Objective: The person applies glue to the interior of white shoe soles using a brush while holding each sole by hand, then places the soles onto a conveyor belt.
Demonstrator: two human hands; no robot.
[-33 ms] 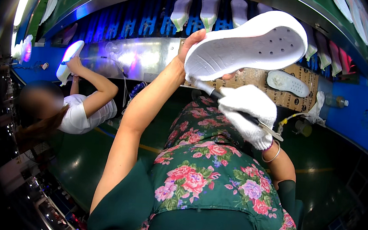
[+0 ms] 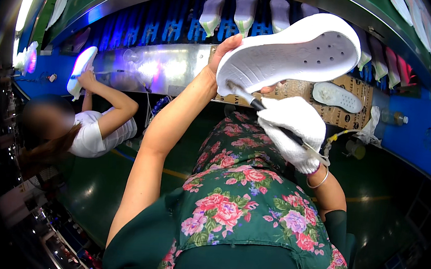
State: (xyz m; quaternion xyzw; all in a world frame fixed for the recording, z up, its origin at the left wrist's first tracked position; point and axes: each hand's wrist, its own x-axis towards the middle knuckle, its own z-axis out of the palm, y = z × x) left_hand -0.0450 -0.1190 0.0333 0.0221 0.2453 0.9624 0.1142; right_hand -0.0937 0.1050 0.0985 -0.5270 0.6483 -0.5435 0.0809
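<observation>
A large white shoe sole (image 2: 287,59) is held up in front of me, its recessed face towards me and several round holes at its toe end. My bare left hand (image 2: 225,53) grips it by the heel end, thumb along the edge, other fingers mostly hidden behind. My right hand (image 2: 294,130), in a white knitted glove, is closed round the black handle of a brush (image 2: 255,103). The brush's bristles touch the sole's inner face close to the heel rim. A thin tube runs from the back of the brush past my wrist.
A white insole-like piece (image 2: 337,97) lies on printed cardboard (image 2: 305,93) beyond my glove. Upright soles (image 2: 245,15) stand in a blue-slatted rack behind. At right are a clear bottle (image 2: 394,118) and crumpled white material (image 2: 372,125). A co-worker (image 2: 94,130) at left holds another sole (image 2: 81,71).
The brush tip has moved from the sole's lower heel edge up onto its inner face. My gloved hand has shifted slightly with it; my left hand has hardly moved.
</observation>
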